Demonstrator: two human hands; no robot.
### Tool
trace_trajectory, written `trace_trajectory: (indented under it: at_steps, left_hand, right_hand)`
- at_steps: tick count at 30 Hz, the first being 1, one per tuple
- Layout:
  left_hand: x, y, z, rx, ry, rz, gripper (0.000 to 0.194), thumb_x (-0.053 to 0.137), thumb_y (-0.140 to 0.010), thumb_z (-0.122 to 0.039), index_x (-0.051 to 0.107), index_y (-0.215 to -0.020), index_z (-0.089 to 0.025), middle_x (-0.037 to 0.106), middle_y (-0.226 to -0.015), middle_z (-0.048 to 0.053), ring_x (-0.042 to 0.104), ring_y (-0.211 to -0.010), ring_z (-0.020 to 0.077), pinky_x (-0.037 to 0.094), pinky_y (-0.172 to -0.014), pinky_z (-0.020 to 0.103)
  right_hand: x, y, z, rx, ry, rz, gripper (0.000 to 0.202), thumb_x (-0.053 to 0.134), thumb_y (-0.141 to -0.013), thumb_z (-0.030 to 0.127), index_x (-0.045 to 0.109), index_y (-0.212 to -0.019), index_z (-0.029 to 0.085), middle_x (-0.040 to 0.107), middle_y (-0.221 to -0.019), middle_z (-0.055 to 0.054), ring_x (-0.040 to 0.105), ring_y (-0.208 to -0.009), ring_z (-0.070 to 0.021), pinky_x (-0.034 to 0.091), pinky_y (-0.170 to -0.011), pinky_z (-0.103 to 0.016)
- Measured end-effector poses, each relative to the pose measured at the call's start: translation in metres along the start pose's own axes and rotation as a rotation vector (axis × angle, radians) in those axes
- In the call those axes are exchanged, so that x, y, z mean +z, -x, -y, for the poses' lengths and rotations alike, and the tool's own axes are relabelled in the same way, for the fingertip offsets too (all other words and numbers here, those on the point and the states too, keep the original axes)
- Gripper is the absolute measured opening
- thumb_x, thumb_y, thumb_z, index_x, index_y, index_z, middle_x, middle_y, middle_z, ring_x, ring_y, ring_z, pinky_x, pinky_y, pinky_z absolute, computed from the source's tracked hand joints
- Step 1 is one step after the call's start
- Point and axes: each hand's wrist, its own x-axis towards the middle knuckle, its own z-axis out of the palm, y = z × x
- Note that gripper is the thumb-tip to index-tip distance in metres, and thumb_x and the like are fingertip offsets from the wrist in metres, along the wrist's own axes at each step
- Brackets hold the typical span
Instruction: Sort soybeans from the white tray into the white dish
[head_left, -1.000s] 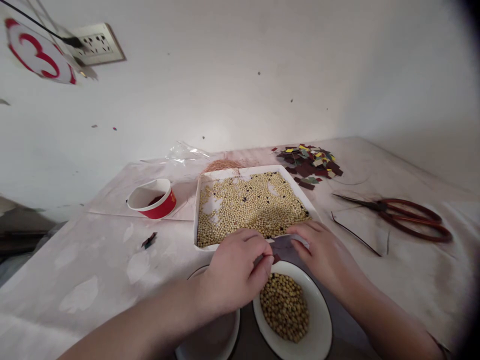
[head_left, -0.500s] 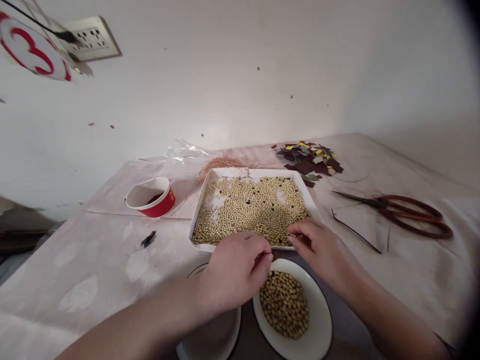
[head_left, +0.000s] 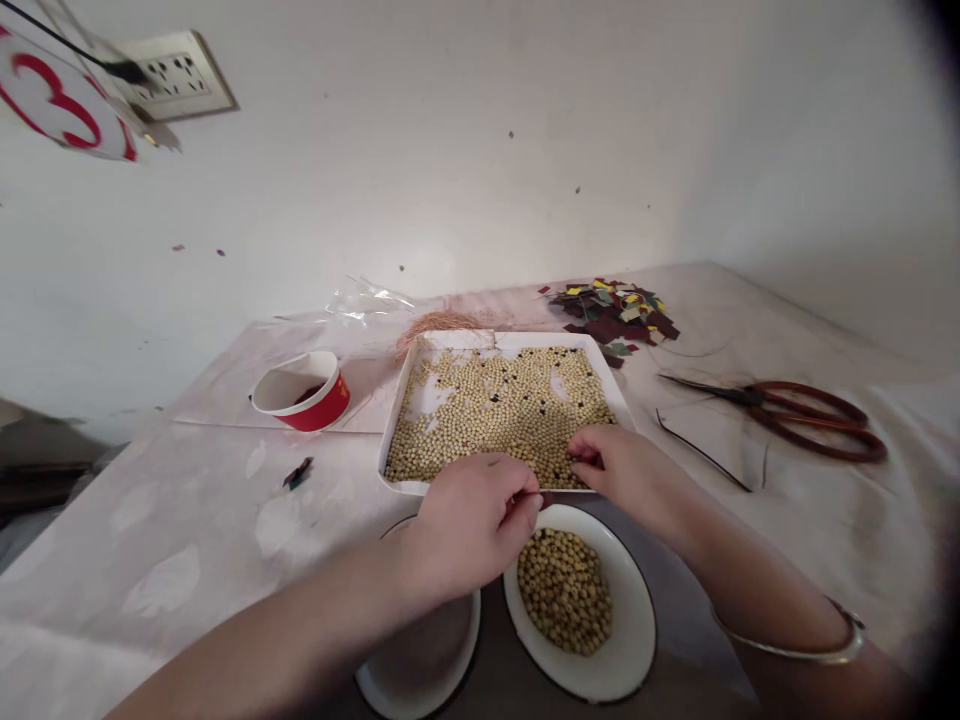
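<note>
My left hand (head_left: 480,520) hovers at the near edge of the white tray (head_left: 395,425), thumb and forefinger pinched together. A tiny dark reddish bit shows by its fingertips, too small to name. My right hand (head_left: 626,470) is at the tray's near right corner, its thumb and forefinger closed over the beads; what they hold, if anything, is hidden. Small round yellowish beads (head_left: 502,400), with a few dark ones among them, cover most of the tray. Below my hands, a white dark-rimmed bowl (head_left: 634,610) holds larger yellow-brown beads (head_left: 566,590).
A second bowl (head_left: 420,665) lies partly under my left forearm. At left stands a red-and-white paper cup (head_left: 319,408). Behind the tray are copper-coloured strands (head_left: 442,322), clear plastic (head_left: 367,300) and a pile of coloured scraps (head_left: 619,315). Scissors (head_left: 814,415) and a thin dark strip (head_left: 701,455) lie right.
My right hand has shifted slightly left and up over the beads, and a bracelet on that wrist has come into view. My left hand stays pinched in nearly the same place.
</note>
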Motion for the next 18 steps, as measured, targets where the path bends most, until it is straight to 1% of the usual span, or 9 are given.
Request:
trace_trajectory:
  at_steps: [3, 7, 9, 12, 15, 18]
  left_hand:
    - [0.0001, 0.0002, 0.0005, -0.020, 0.004, 0.001, 0.013, 0.045, -0.083, -0.021, 0.054, -0.075, -0.017, 0.058, -0.072, 0.001, 0.052, -0.069, 0.0132, 0.037, -0.058, 0.024]
    - [0.0006, 0.0000, 0.0022, -0.047, 0.027, -0.006, 0.013, 0.046, -0.082, -0.021, 0.055, -0.075, -0.018, 0.058, -0.072, 0.000, 0.053, -0.070, 0.0131, 0.038, -0.059, 0.024]
    - [0.0005, -0.0005, 0.0029, -0.056, 0.034, -0.008, 0.013, 0.045, -0.083, -0.022, 0.055, -0.075, -0.018, 0.058, -0.073, 0.000, 0.053, -0.071, 0.0132, 0.038, -0.060, 0.024]
    - [0.0000, -0.0011, 0.0033, -0.059, 0.037, 0.001, 0.014, 0.045, -0.083, -0.022, 0.056, -0.075, -0.017, 0.058, -0.072, 0.001, 0.053, -0.070, 0.0134, 0.039, -0.060, 0.025]
    - [-0.0001, -0.0012, 0.0033, -0.050, 0.031, 0.000, 0.014, 0.045, -0.082, -0.022, 0.056, -0.075, -0.017, 0.058, -0.071, 0.001, 0.053, -0.069, 0.0134, 0.039, -0.059, 0.025]
    - [0.0002, -0.0010, 0.0034, -0.038, 0.032, -0.016, 0.014, 0.045, -0.082, -0.022, 0.057, -0.076, -0.017, 0.059, -0.072, 0.001, 0.053, -0.069, 0.0134, 0.039, -0.059, 0.024]
  right_hand:
    - [-0.0002, -0.0004, 0.0018, 0.000, 0.031, 0.004, 0.012, 0.050, -0.074, 0.016, 0.058, -0.066, 0.020, 0.065, -0.068, -0.002, 0.058, -0.063, -0.0163, 0.041, -0.056, -0.026]
    - [0.0010, 0.0019, 0.0001, -0.033, 0.045, -0.055, 0.014, 0.048, -0.077, 0.018, 0.057, -0.066, 0.021, 0.064, -0.067, -0.002, 0.057, -0.061, -0.0156, 0.040, -0.054, -0.025]
    - [0.0017, 0.0022, -0.0011, -0.045, 0.032, -0.047, 0.012, 0.050, -0.076, 0.019, 0.059, -0.070, 0.021, 0.066, -0.072, -0.003, 0.059, -0.066, -0.0168, 0.041, -0.057, -0.026]
    - [0.0018, 0.0016, -0.0008, -0.018, 0.012, -0.011, 0.011, 0.053, -0.076, 0.020, 0.063, -0.079, 0.020, 0.067, -0.079, -0.005, 0.061, -0.071, -0.0180, 0.043, -0.060, -0.027]
    - [0.0010, 0.0010, 0.0018, 0.004, 0.029, 0.037, 0.012, 0.052, -0.076, 0.019, 0.064, -0.077, 0.020, 0.067, -0.076, -0.004, 0.060, -0.066, -0.0163, 0.040, -0.056, -0.025]
    - [0.0009, 0.0014, 0.0031, -0.005, 0.055, 0.009, 0.011, 0.052, -0.076, 0.018, 0.062, -0.072, 0.020, 0.066, -0.072, -0.003, 0.058, -0.063, -0.0151, 0.038, -0.054, -0.025]
